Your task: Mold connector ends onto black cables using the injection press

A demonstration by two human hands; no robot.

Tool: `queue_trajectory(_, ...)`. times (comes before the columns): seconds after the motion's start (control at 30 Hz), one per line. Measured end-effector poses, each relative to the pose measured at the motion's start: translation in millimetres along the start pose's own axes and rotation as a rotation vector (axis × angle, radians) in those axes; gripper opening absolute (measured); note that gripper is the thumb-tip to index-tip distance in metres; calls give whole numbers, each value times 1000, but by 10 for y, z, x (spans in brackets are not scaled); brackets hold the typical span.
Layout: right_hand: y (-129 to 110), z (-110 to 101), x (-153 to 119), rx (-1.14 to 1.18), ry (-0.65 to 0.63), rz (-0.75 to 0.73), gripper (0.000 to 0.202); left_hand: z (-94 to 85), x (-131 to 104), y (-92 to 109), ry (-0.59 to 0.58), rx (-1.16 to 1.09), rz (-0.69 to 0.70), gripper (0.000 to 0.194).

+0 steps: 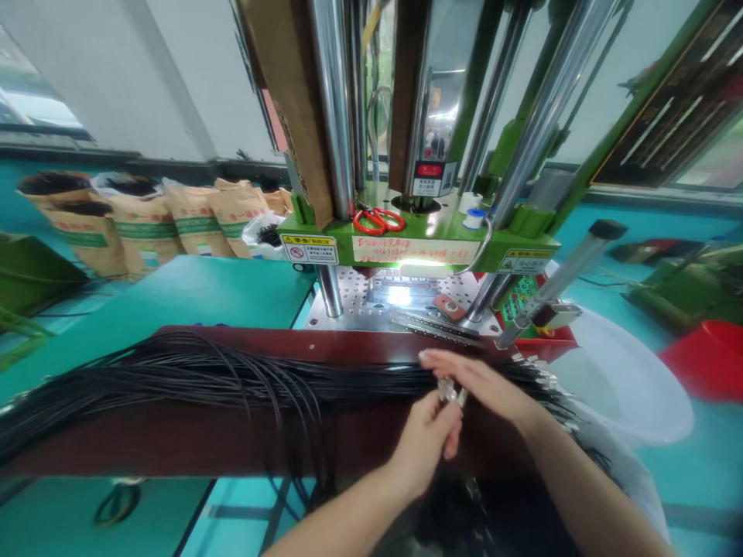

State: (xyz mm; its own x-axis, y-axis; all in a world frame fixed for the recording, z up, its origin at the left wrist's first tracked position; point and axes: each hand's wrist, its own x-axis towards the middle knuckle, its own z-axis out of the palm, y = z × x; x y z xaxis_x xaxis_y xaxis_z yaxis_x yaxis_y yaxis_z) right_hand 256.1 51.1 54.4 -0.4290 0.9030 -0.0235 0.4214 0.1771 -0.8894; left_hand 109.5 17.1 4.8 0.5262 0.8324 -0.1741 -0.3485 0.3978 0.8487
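Note:
My left hand (422, 437) is closed round a small bunch of silvery cable connectors (448, 389), their ends poking up from the fist. Just above them, my right hand (479, 379) is stretched out, its fingers straight and its palm side against or very near the connectors; whether it touches them is hard to tell. Behind both hands a thick bundle of black cables (220, 379) lies along the dark red bench (145, 441). On the right, the bundle finishes in pale connector ends (537, 371). Some cables hang over the bench's front edge.
A green press (337, 232) stands behind the bench, with red-handled scissors (378, 221) on its ledge and a lit metal bed (348, 298). Metal strips (435, 329) lie in front. A large white tub (632, 379) is at right; paper sacks (139, 224) line the left wall.

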Motion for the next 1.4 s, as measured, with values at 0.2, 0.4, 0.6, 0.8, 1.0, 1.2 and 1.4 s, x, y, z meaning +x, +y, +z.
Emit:
queue_trajectory(0.2,537,-316,170,-987,326,356,33,-299,115,216,143,-68,69,28)
queue_trajectory(0.4,646,-410,285,-1048,113,396,30,-379,127,200,151,-87,21,35)
queue_trajectory(0.6,387,-494,221,-890,46,429,9,-425,82,188,162,-70,-10,37)
queue_trajectory(0.8,228,2,-249,-89,199,442,12,-384,92,141,149,-6,-46,38)
queue_trajectory(1.0,356,633,-360,677,532,361,45,-246,151,-49,45,211,-90,35)
queue_trajectory(1.2,413,709,-364,666,618,315,47,-227,182,-96,73,304,-116,32)
queue_trajectory(1.4,409,788,-385,499,671,349,52,-222,181,-92,94,414,-29,22)
